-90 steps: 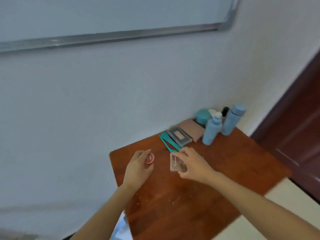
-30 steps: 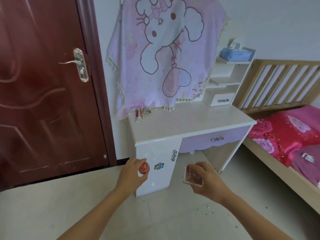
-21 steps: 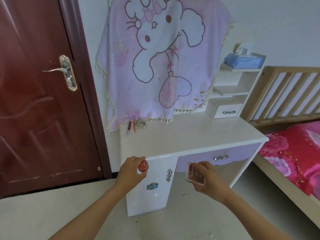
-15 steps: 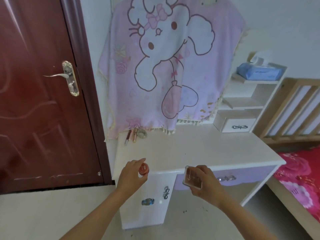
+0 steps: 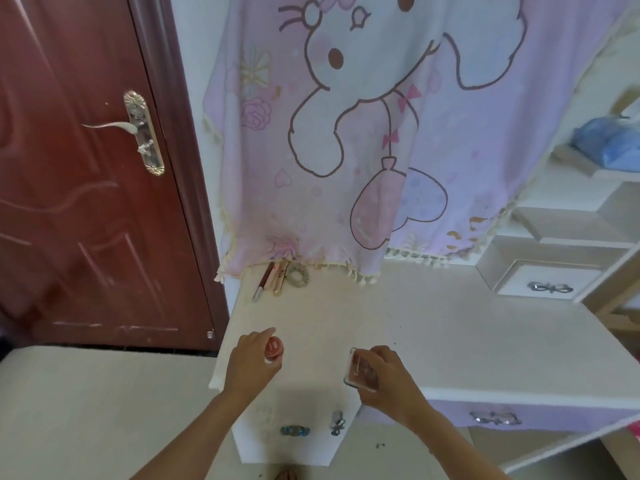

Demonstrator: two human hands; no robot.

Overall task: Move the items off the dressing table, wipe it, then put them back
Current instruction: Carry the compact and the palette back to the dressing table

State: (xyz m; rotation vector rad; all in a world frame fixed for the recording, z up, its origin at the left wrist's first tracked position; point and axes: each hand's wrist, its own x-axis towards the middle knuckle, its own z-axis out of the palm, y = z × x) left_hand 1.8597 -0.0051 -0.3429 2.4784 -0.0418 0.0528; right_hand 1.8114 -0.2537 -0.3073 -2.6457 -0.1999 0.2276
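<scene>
jar, judged small, stiff and light, is pinched at its sides by the left hand. a flat clear case, likely slick and brittle, is gripped by its edges in the right hand. both are held over the tabletop just below the hands.

A single head-worn wide-angle camera looks forward and down, from close above, onto the dressing table.

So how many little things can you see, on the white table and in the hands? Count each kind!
slim tubes on the dressing table: 3
hair scrunchie: 1
small red jar, in the left hand: 1
clear flat case, in the right hand: 1
Total: 6
</scene>
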